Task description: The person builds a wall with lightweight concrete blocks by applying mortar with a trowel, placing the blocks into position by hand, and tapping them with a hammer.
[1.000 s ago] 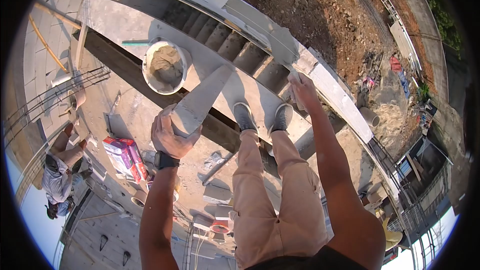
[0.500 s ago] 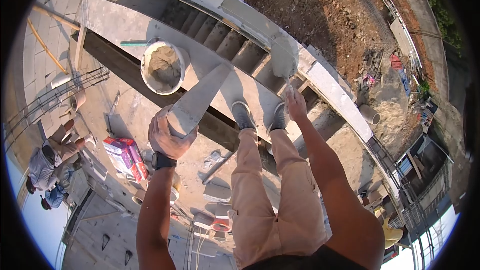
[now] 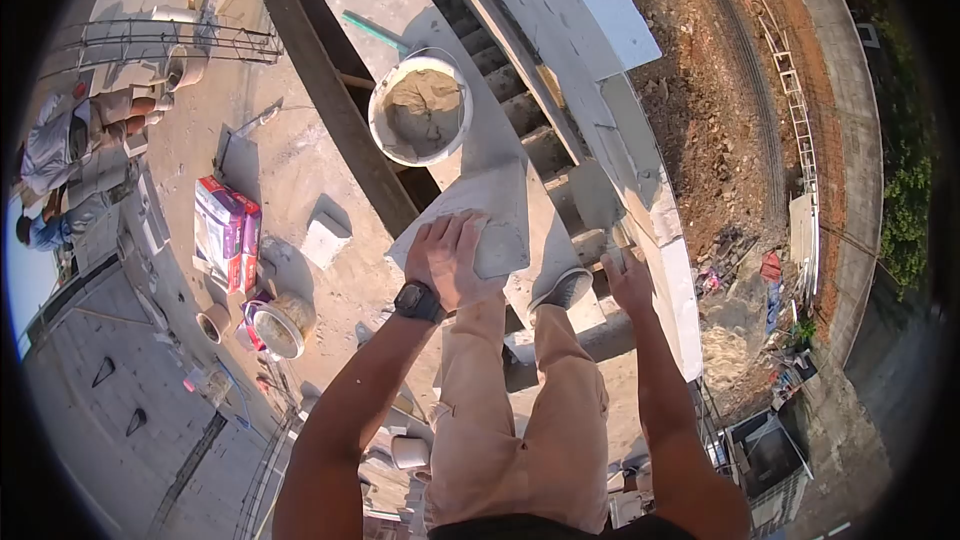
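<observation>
My left hand (image 3: 446,258) is closed over a pale grey block (image 3: 502,222), fingers lying across its near face. The block is held in front of my legs, with one corner pointing away from me. In my right hand (image 3: 628,282) is a trowel (image 3: 596,194), gripped by its handle. Its grey blade reaches forward beside the low block wall (image 3: 645,165), and I cannot tell whether it touches the wall. A white bucket (image 3: 376,122) stands ahead of my left hand and holds grey-brown mortar (image 3: 425,105).
Concrete steps (image 3: 520,112) drop away below the wall. A long dark gap (image 3: 325,60) runs left of the bucket. Purple-and-red bags (image 3: 226,235), another bucket (image 3: 283,328) and a loose block (image 3: 325,238) lie left. Two people (image 3: 60,155) crouch at far left.
My view has turned, so the scene appears rotated. The block in my left hand has moved rightward, nearer the wall, and is turned differently. My right hand still grips the trowel beside the wall.
</observation>
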Tool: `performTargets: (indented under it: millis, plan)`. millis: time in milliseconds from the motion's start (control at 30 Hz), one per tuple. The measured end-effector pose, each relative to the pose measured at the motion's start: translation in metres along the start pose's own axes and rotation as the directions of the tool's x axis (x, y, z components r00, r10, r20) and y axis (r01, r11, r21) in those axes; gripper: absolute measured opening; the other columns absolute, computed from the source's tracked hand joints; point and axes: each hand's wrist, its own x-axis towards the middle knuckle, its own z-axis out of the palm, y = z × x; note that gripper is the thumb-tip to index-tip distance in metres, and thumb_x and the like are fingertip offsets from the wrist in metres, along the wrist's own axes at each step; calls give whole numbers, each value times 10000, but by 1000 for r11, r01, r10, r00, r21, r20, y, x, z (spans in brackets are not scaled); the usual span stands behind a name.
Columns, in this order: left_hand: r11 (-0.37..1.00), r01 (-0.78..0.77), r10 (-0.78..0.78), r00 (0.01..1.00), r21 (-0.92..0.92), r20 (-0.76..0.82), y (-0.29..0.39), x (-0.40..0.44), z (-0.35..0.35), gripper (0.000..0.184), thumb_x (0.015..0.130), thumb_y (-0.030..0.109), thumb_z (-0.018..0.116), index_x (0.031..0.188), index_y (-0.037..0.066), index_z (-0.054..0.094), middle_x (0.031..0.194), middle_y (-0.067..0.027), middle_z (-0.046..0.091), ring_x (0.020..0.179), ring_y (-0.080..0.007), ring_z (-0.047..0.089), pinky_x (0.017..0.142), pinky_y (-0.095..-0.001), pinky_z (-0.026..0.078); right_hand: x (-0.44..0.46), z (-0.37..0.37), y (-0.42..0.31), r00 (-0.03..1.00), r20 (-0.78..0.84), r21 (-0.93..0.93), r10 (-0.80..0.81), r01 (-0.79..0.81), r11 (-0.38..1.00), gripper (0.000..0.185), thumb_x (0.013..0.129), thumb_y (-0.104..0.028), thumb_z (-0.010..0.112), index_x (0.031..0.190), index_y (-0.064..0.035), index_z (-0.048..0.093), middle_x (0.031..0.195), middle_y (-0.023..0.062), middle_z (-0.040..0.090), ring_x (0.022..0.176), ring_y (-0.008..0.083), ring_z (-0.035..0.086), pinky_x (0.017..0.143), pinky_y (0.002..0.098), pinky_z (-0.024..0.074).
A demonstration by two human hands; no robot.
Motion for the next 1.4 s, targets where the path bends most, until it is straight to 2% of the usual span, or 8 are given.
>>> performTargets:
  millis: [267, 400, 600, 700, 867, 967, 1067, 1400]
  plan:
    - [990, -21, 38, 991, -136, 126, 5, -7, 2, 744, 715, 455, 745, 1307, 45, 559, 1275, -122, 605, 1182, -269, 568, 950, -407, 455, 176, 22, -185, 907, 366, -576, -206, 395, 716, 467, 915, -414, 608, 1198, -45, 560, 964, 177, 696, 901, 391, 690, 796, 497, 545]
    - [986, -41, 55, 995, -159, 87, 20, -10, -3, 631, 799, 403, 679, 1294, 32, 558, 1268, -121, 600, 1173, -271, 572, 923, -374, 466, 271, 120, -277, 866, 457, -653, -203, 482, 585, 237, 852, -243, 641, 992, -63, 708, 930, 154, 736, 892, 345, 723, 784, 456, 576]
    - [975, -133, 177, 951, -180, 254, 27, -19, 6, 480, 886, 266, 546, 1299, 21, 553, 1302, -142, 588, 1188, -276, 575, 927, -363, 466, 323, 273, -263, 771, 631, -637, -80, 575, 514, 186, 799, -177, 649, 926, -83, 746, 903, 150, 744, 901, 336, 727, 767, 452, 579]
    - [977, -156, 166, 984, -143, 57, 39, -36, 42, 466, 892, 315, 515, 1203, -11, 633, 1283, -146, 608, 1203, -316, 565, 976, -407, 437, 291, 304, -249, 897, 437, -550, -59, 318, 772, 214, 820, -190, 632, 959, -67, 736, 915, 167, 733, 912, 347, 716, 771, 458, 573]
    - [983, -42, 48, 998, -177, 30, 26, -3, 0, 453, 900, 305, 520, 1248, 28, 603, 1264, -113, 622, 1182, -260, 577, 954, -373, 438, 323, 249, -167, 731, 550, -363, -404, 645, 673, 322, 885, -331, 651, 870, -11, 686, 738, 179, 681, 722, 389, 669, 697, 476, 528]
    - [992, 1, -1, 1000, -130, -2, 26, -6, 4, 425, 910, 281, 521, 1269, 63, 583, 1267, -86, 623, 1193, -222, 576, 940, -352, 445, 274, 175, -221, 813, 345, -229, -469, 557, 798, 370, 874, -328, 698, 962, 26, 642, 729, 179, 650, 633, 334, 650, 687, 442, 524]
    - [992, -32, 38, 998, -124, 41, 25, -7, 0, 456, 901, 299, 541, 1291, 63, 571, 1279, -94, 618, 1184, -223, 581, 941, -346, 447, 247, 122, -247, 836, 546, -339, 54, 161, 927, 559, 822, -397, 731, 1154, 41, 630, 1101, 228, 670, 1014, 379, 650, 859, 447, 499]
    - [980, -14, 45, 988, -200, 149, 7, -10, -2, 772, 713, 458, 766, 1343, 72, 542, 1326, -102, 593, 1180, -249, 591, 949, -402, 466, 153, 30, -179, 815, 580, 188, 15, -152, 970, 453, 832, -360, 778, 1099, -10, 667, 734, 33, 607, 575, 103, 537, 544, 291, 472]
